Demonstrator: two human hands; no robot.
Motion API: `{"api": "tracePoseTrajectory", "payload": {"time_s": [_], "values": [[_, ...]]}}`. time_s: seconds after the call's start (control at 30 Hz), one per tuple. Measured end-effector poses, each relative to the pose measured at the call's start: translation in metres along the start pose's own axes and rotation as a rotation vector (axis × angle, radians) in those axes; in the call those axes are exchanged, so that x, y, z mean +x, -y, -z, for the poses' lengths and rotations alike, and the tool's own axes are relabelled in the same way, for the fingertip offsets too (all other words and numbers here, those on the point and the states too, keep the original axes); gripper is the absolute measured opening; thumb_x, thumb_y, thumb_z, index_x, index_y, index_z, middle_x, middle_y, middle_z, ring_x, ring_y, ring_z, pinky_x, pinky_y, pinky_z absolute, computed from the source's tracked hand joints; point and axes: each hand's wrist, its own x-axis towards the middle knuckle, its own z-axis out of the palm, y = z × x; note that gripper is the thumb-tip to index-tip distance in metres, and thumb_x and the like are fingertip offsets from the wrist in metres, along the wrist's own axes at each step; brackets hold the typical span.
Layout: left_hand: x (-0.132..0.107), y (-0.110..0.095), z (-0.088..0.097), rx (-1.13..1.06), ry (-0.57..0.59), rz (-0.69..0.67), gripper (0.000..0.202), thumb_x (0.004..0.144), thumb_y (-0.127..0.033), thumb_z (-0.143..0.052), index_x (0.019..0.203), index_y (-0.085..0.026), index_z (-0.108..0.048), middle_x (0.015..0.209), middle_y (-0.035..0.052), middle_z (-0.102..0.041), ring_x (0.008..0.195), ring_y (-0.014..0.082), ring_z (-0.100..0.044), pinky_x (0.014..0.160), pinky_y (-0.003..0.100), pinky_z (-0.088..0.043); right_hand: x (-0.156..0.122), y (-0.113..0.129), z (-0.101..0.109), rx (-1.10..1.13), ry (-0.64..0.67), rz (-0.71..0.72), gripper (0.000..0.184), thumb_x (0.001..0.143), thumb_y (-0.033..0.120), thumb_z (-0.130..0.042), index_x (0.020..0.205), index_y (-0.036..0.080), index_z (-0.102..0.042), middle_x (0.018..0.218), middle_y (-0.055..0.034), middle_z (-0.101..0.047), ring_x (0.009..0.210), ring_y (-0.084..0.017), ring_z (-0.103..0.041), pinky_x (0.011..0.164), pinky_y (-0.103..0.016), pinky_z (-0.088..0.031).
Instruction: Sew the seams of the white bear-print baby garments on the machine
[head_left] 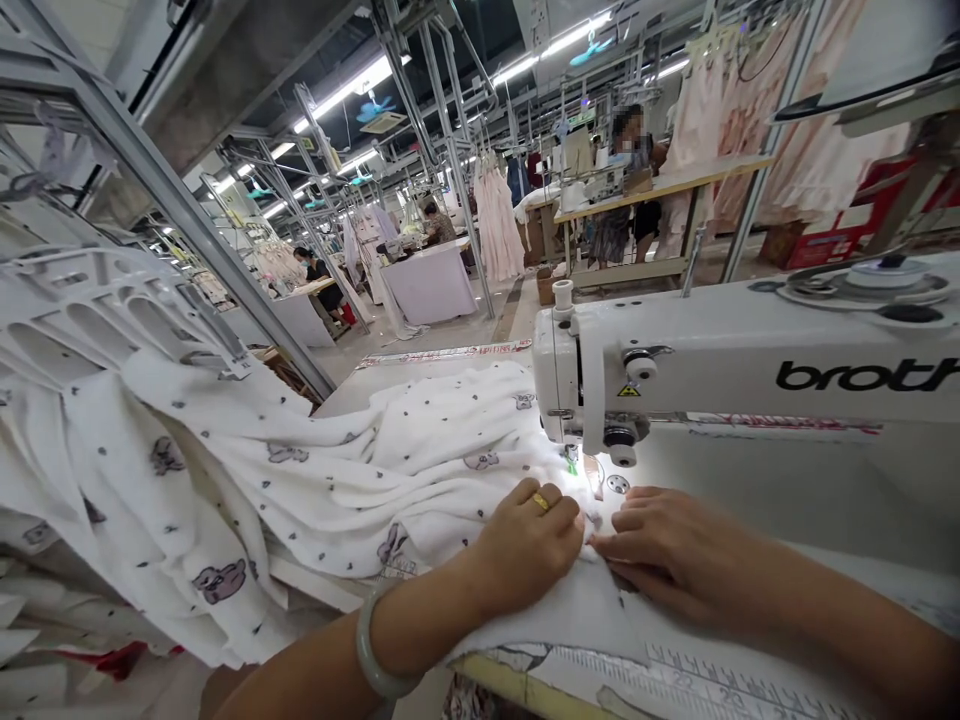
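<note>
While your left hand (pixel 529 545) pinches the white printed cloth (pixel 435 425) in front of the sewing machine (pixel 705 360), your right hand (pixel 667 545) touches it just beside; whether that grip pinches, I cannot tell. The cloth lies across your bench (pixel 495 678).
</note>
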Motion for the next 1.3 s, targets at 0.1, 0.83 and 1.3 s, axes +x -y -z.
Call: {"api": "tracePoseTrajectory", "payload": {"time_s": [0.1,0.83,1.3], "values": [[-0.003,0.0,0.001,-0.056,0.034,-0.001,0.015,0.099,-0.01,-0.053,0.11,-0.007,-0.062,0.101,0.01,-0.066,0.1,0.0226,-0.063,0.089,0.036,-0.047,0.001,-0.003,-0.001,-0.038,-0.06,0.005,0.031,0.104,0.022,-0.042,0.08,0.021,-0.062,0.068,-0.0002,-0.059,0.064,-0.017,-0.051,0.07,-0.035,-0.036],[0.014,0.04,-0.016,-0.214,0.159,0.006,0.022,0.097,-0.005,-0.048,0.113,-0.008,-0.063,0.115,0.0142,-0.068,0.112,0.0235,-0.065,0.103,0.036,-0.05,0.007,-0.022,-0.019,-0.277,-0.287,-0.187,0.028,0.106,0.033,-0.041,0.118,0.023,-0.064,0.107,-0.0078,-0.072,0.103,-0.029,-0.063,0.1,-0.051,-0.035],[0.011,0.028,0.011,-0.104,0.229,0.109,0.028,0.094,-0.005,-0.05,0.121,-0.009,-0.057,0.123,0.013,-0.067,0.118,0.0258,-0.06,0.102,0.041,-0.049,0.004,-0.009,-0.008,-0.18,-0.291,0.037,0.026,0.103,0.02,-0.048,0.122,0.022,-0.066,0.116,-0.007,-0.072,0.113,-0.025,-0.063,0.11,-0.051,-0.036]]}}
